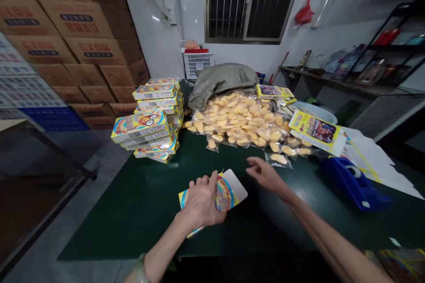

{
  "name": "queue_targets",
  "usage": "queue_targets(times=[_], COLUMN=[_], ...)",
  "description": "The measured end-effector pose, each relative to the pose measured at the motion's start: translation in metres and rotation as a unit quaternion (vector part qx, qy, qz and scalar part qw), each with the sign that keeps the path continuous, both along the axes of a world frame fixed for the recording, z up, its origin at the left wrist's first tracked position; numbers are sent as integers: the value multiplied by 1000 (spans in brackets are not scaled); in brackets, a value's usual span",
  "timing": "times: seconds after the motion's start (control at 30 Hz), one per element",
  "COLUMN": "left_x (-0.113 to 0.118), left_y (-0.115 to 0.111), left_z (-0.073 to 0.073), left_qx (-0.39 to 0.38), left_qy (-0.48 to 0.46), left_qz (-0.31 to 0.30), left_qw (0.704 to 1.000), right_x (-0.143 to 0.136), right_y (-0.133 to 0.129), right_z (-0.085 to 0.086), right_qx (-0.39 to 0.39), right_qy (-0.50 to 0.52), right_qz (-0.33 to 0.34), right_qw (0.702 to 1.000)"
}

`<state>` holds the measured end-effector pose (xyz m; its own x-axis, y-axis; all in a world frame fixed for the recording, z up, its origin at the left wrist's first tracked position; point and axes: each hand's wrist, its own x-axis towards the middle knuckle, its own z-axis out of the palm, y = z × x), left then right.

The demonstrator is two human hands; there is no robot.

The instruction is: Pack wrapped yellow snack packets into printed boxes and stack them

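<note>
My left hand [202, 202] lies over a small yellow carton [227, 192] with a colourful swirl print and grips it against the green table. The carton's white end flap points up and to the right, unfolded. Most of its left part is hidden under my fingers. To the right of the carton, my right hand [266, 176] hovers with fingers loosely bent and apart, holding nothing visible. Just beyond it lies a clear-wrapped yellow piece [279, 158], in front of a heap of similar wrapped pieces [242, 117].
Stacked filled cartons [142, 124] stand at the table's left. A blue tape dispenser [353, 183] sits at right, beside flat printed cartons [317, 130] and white sheets [375, 159]. Behind the heap rests a grey sack [226, 79]. Brown shipping boxes [86, 22] are piled at far left.
</note>
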<state>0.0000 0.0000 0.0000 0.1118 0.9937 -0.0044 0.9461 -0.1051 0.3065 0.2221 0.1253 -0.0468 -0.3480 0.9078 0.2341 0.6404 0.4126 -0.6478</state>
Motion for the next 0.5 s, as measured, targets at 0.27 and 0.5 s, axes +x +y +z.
queue_targets(times=[0.27,0.5], left_x=[-3,19], left_y=[-18,-20], left_z=[1,-20], left_qx=[295,480], left_qy=[-193,-186], left_qz=[85,80], left_qw=[932,854], right_x=[51,43], right_y=[126,97], right_z=[11,3], right_qx=[42,-8], right_qy=[-226,-143], right_qz=[-212,-218], right_qw=[950,965])
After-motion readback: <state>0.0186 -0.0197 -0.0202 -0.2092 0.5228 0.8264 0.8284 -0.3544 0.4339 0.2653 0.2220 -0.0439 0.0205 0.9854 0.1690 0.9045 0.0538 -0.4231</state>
